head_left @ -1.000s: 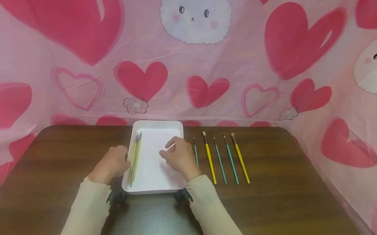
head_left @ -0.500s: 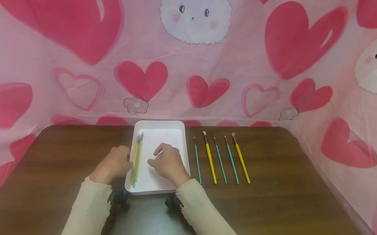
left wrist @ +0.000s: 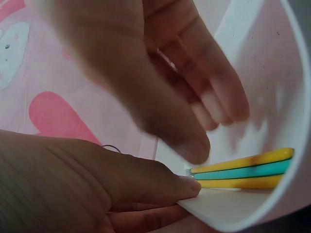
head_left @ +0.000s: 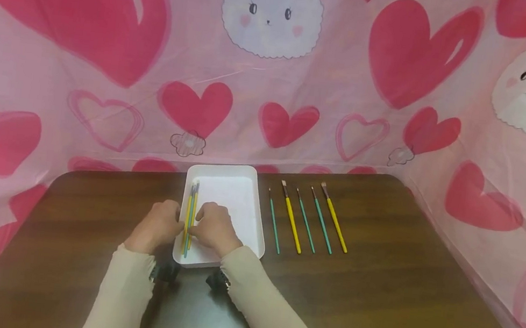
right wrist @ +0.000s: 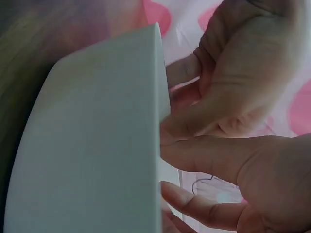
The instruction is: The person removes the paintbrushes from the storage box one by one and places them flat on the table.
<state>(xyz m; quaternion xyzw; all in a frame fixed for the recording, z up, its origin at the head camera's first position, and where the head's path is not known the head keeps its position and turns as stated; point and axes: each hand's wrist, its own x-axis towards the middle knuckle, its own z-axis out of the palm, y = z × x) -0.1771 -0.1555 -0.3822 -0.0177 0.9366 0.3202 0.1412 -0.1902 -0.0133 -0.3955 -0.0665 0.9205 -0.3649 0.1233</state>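
Observation:
A white rectangular tray point(head_left: 245, 205) lies on the table. Along its left wall lie three slim paintbrushes point(head_left: 192, 202), two with yellow handles and a teal one between them. In the left wrist view the brush handles point(left wrist: 243, 171) line up side by side, pointing at the near wall. My left hand point(head_left: 156, 227) grips the tray's left rim, thumb at the edge and fingers outside. Over the tray, my right hand point(head_left: 214, 229) hovers beside the brushes, its thumb and fingers point(right wrist: 177, 194) apart with a gap between them.
To the right of the tray, several more paintbrushes point(head_left: 306, 220) with teal and yellow handles lie in a row, bristles away from me. The brown wooden table point(head_left: 404, 288) ends at a pink heart-patterned curtain point(head_left: 297, 81) behind and on both sides.
My right hand has moved left across the tray toward the brushes inside it. The tray has shifted slightly to the right. My left hand keeps its place at the rim.

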